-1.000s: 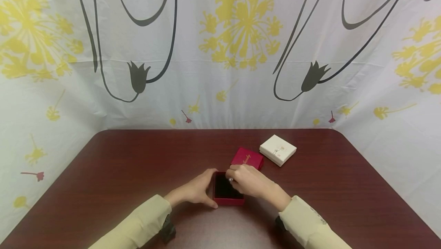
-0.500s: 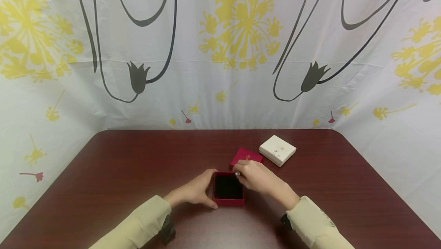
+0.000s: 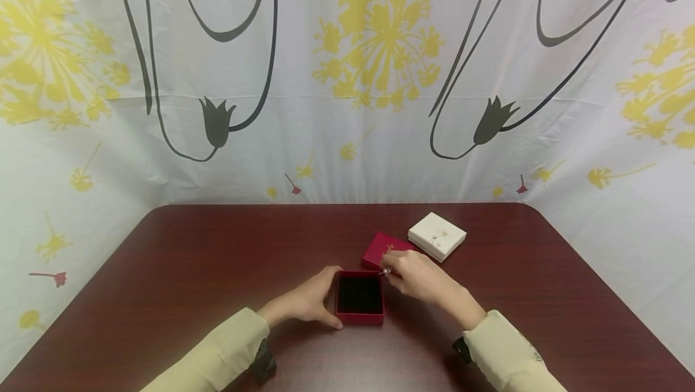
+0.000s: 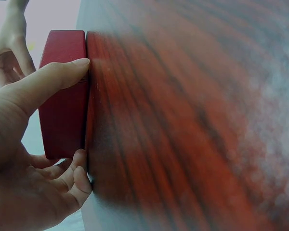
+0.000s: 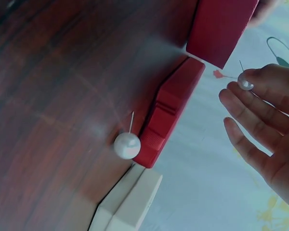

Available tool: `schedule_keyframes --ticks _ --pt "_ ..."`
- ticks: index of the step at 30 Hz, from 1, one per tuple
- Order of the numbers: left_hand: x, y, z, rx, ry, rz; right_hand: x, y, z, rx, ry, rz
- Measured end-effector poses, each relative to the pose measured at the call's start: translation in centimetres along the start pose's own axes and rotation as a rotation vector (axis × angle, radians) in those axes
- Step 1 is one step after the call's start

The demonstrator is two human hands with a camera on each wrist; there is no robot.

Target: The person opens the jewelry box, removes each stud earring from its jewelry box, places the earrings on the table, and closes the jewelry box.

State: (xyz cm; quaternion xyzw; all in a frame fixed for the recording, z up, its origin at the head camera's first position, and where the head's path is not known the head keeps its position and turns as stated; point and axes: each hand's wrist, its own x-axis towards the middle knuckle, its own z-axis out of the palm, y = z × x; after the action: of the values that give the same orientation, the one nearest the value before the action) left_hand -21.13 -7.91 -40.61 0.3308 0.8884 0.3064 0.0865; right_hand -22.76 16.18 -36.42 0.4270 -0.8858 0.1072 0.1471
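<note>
So the person's right hand has a small white pearl stud earring with a thin metal pin pinched between thumb and finger, other fingers loosely bent and spread apart. It's up in the air just by the far right corner of a square, open red box with a black lining. The left hand has that box by its left side, thumb on the near wall, fingers bent around the far left corner, so it's only part open.

There's also a second pearl with a pin, looks like it's lying on the table by the lid. That's a flat red lid with gold lettering, partly behind the right hand. Just beyond it, toward the far right corner, sits a closed white rectangular box with a small printed design.

Everything's on a dark reddish-brown wood-grain table with rounded far corners. Cream sleeves on both arms, and past the far edge hangs a white curtain with yellow and grey flowers.
</note>
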Motion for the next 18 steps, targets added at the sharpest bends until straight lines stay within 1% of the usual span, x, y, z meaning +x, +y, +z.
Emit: schedule_keyframes --ticks 10,14,18 --pt "-0.1 0.1 -0.1 0.000 -0.003 -0.012 -0.9 0.9 -0.1 0.002 0.025 0.033" --pt "-0.1 0.1 -0.1 0.002 0.000 -0.013 -1.2 1.2 0.0 -0.001 0.018 0.035" --pt "-0.1 0.1 0.0 0.003 0.002 -0.008 -1.6 1.6 0.1 0.003 0.001 0.054"
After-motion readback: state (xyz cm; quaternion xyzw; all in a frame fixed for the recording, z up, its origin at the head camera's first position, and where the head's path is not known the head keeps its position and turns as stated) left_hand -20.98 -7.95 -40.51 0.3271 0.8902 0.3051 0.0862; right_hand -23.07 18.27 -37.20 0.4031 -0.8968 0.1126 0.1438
